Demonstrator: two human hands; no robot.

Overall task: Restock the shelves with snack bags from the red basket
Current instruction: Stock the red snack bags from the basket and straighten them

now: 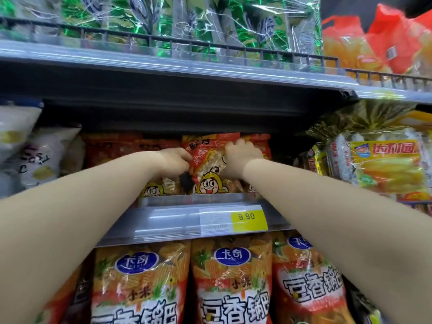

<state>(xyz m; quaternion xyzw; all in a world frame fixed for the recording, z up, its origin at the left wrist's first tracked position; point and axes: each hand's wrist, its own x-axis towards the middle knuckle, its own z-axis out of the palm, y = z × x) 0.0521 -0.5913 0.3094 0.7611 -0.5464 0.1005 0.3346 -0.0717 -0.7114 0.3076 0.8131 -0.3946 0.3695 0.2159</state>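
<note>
- Store shelves packed with snacks fill the whole view, and the middle shelf [173,218] is where both arms reach in.
- Red snack bag [208,157] with a cartoon bee face stands upright at the front of that shelf, held between the two hands.
- Left hand [174,161] grips the bag's left edge with curled fingers.
- Right hand [242,157] is clamped on the bag's upper right side, fingers hooked over the top corner.
- Just under the left hand there's a dark fuzzy blob [186,182]. It's too blurry, so I can't tell what it is.
- Another bag with the same cartoon face [153,190] sits just below and left of the left hand, touching the held one.
- More red bags [112,146] are lined up behind and to the left of the grip, and one more peeks out behind the right hand.
- Right below the grip, on the shelf's front rail, is a yellow price tag [249,217] reading 9.90.
- Under that rail hangs a row of big orange-red chip bags [231,277] with blue oval logos, between the forearms.
- Left of the left hand, well apart, are white bags [35,155] leaning at an angle.
- Right of the right hand are clear-wrapped yellow packs [383,164].
- Up on the shelf above the grip are green packs [210,26] in shiny plastic, with a red plastic bag [397,36] off to the upper right.
</note>
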